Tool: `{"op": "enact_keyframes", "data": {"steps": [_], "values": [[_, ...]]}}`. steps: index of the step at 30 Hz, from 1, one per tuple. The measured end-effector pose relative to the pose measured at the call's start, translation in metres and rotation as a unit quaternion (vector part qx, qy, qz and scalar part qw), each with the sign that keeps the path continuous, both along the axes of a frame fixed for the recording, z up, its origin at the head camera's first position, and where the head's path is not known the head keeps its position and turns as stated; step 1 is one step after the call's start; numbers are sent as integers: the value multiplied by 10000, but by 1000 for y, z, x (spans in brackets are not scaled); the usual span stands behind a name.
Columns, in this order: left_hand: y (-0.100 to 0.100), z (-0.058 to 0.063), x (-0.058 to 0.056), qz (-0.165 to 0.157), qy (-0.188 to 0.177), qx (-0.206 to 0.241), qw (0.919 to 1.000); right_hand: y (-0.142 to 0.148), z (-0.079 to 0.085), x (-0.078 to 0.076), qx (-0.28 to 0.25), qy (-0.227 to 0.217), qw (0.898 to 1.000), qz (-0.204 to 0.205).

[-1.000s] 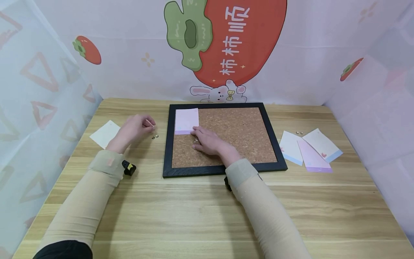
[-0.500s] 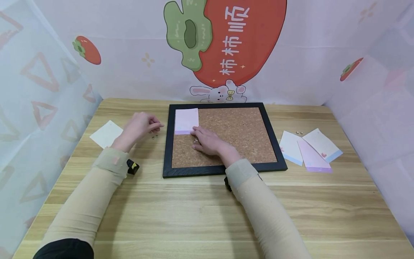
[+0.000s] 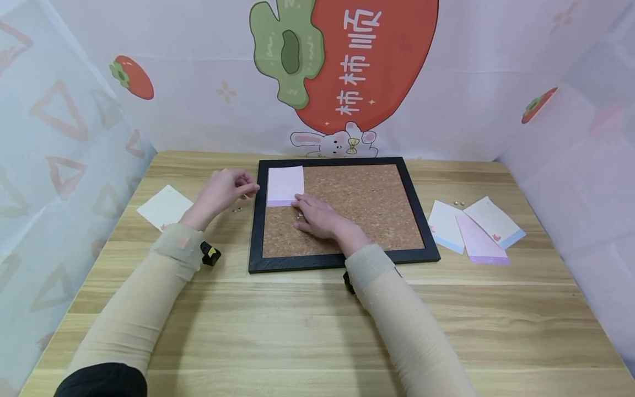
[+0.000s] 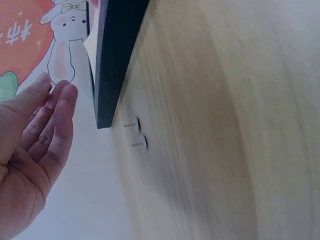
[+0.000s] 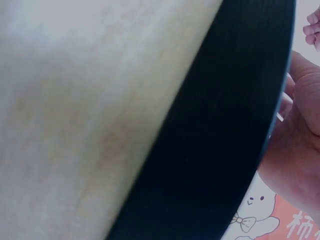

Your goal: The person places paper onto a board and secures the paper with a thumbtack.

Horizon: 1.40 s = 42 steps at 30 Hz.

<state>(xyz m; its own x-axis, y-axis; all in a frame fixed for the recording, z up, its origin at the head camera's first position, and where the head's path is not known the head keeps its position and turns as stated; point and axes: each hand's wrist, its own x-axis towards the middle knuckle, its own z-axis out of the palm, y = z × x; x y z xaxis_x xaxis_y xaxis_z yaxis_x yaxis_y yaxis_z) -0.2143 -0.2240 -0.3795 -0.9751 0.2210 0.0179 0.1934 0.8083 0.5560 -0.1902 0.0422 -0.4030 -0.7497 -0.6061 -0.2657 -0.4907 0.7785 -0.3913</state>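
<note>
A pale pink card point(image 3: 285, 184) with a purple lower strip lies in the upper left corner of a black-framed cork board point(image 3: 367, 209). My right hand point(image 3: 319, 218) rests on the cork, its fingertips on the card's lower right corner. Something small and shiny glints between its thumb and fingers. My left hand point(image 3: 225, 190) is raised beside the board's left frame edge, thumb and index finger pinching a tiny thumbtack, mostly hidden by the fingertips. Two more thumbtacks point(image 4: 144, 142) lie point up on the table below that hand.
A white card point(image 3: 163, 205) lies left of the board, near the left forearm. To the right are two white cards with blue strips point(image 3: 491, 219) and a pink card point(image 3: 478, 237), overlapping. Two thumbtacks point(image 3: 459, 203) sit close to them. A printed cloth backdrop point(image 3: 198, 110) stands behind the table.
My left hand has moved right and slightly away from me, from above the loose thumbtacks to the board's left frame edge. The right hand stays in place on the card.
</note>
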Motion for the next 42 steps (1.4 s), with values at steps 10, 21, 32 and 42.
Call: {"op": "enact_keyframes", "data": {"steps": [10,21,32,42], "values": [[16,5,-7,48,21,702,9975,0,-2,0,54,27,10000,0],[26,6,-11,20,251,656,9975,-1,-2,-1,44,54,10000,62],[39,1,-14,-389,14,454,9982,0,-3,2,1,97,9999,105],[45,-8,-27,-439,28,286,9986,1,-7,2,-1,156,9998,124]]}}
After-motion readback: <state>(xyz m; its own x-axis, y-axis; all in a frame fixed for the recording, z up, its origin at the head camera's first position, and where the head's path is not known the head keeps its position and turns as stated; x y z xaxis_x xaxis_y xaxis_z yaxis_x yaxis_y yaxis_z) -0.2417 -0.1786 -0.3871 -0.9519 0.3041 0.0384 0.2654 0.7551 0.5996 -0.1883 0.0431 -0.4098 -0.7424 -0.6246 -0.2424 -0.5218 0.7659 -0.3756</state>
